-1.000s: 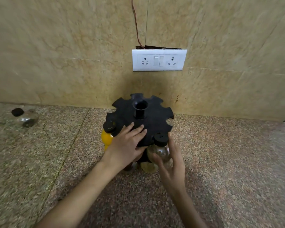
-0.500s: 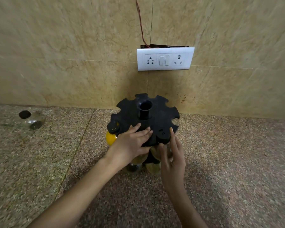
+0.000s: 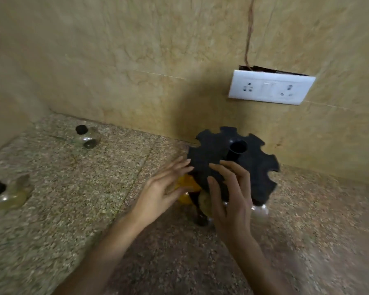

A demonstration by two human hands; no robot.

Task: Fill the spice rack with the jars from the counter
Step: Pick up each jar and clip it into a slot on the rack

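Head camera looks down close over the counter (image 3: 51,220), facing the wall (image 3: 136,50).

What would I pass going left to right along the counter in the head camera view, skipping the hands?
Clear glass jar with black lid at the left edge → second clear glass jar with black lid, nearer the wall → black notched round spice rack → white switch and socket plate on the wall.

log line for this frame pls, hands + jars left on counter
left hand open, by rack | right hand open, at rack front | two jars on counter, left | status: rack unfilled
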